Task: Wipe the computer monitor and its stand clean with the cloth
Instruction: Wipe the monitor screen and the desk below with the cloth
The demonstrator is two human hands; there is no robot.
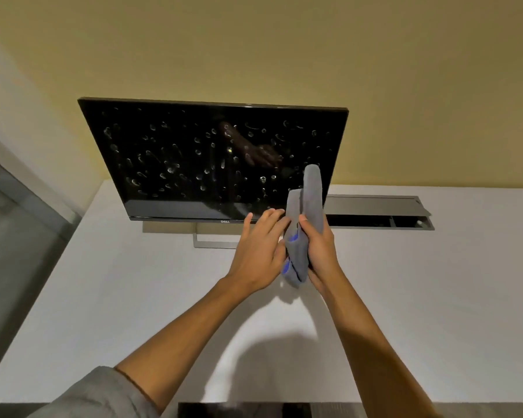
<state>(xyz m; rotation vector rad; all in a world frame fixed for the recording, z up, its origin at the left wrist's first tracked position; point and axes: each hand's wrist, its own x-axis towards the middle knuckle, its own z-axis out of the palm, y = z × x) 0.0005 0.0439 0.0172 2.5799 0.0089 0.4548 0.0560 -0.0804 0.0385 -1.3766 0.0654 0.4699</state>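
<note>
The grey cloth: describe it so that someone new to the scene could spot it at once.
Start at the black flat monitor on the white desk, its screen speckled with pale smudges. Before its lower right corner, the grey microfibre cloth stands bunched in the right hand, touched by the left hand. It is the only soft thing, with blue edging.

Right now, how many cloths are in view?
1: a grey cloth, bunched between the left hand and right hand, in front of the monitor's lower right corner.
</note>
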